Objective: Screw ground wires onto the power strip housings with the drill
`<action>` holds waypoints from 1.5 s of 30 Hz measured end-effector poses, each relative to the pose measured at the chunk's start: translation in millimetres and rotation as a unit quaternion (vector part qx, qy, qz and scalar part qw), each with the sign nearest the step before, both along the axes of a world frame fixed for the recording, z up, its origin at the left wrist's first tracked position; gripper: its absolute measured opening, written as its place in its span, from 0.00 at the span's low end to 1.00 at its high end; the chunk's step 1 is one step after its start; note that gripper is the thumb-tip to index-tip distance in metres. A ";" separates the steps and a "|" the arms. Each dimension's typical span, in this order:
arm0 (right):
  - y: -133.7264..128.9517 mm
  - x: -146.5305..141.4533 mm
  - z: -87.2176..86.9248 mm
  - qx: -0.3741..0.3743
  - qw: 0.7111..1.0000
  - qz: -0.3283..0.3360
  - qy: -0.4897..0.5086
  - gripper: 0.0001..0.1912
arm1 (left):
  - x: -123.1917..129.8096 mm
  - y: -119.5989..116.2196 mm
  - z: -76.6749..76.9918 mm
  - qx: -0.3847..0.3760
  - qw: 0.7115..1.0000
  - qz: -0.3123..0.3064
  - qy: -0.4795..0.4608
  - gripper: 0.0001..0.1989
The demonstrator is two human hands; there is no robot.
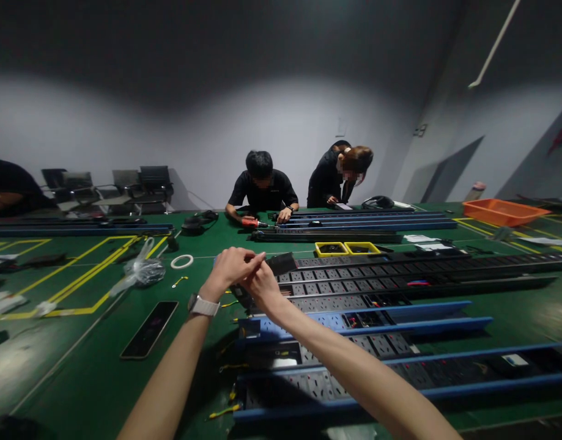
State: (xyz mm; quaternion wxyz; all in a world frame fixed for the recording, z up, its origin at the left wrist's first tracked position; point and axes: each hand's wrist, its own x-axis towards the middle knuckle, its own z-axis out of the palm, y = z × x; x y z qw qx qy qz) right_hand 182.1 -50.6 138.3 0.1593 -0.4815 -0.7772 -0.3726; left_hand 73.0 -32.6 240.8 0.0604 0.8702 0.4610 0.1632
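Note:
My left hand, with a pale watch on the wrist, meets my right hand above the left ends of the long socket strips. The fingers of both hands are bent and pressed together; whatever they hold is too small or hidden to name. Just right of the fingertips is a black block-like piece. Short yellow-green wires stick out from the strip ends. Blue-edged strips lie nearer to me.
A phone, a white ring and a plastic bag lie left on the green table. Yellow trays sit behind the strips, an orange basket at right. Two people work opposite, one holding a red tool.

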 end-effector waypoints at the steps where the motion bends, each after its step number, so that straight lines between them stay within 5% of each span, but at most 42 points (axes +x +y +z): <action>1: -0.5 -0.6 0.4 -0.001 1.000 -0.003 0.000 0.26 | -0.1 1.1 0.3 0.000 1.000 -0.009 0.000 0.32; 14: -14.5 -6.0 20.0 -0.098 0.991 -0.084 0.039 0.23 | 6.5 4.0 1.2 0.004 0.998 -0.056 0.013 0.37; 21: -9.2 -0.3 23.5 -0.132 0.987 -0.076 0.046 0.24 | 9.6 7.4 0.3 0.008 0.999 -0.029 0.016 0.36; 38: -15.3 0.6 28.5 -0.129 0.987 -0.088 0.024 0.25 | 13.5 11.4 -1.4 -0.007 0.999 -0.039 -0.020 0.33; 42: -23.4 0.5 27.6 -0.124 0.988 -0.097 0.007 0.23 | 1.9 20.1 -11.3 0.003 0.979 -0.082 -0.187 0.27; 45: -30.6 0.9 28.4 -0.101 0.991 -0.093 0.011 0.28 | -24.1 26.3 -52.8 0.075 0.924 0.004 -0.375 0.27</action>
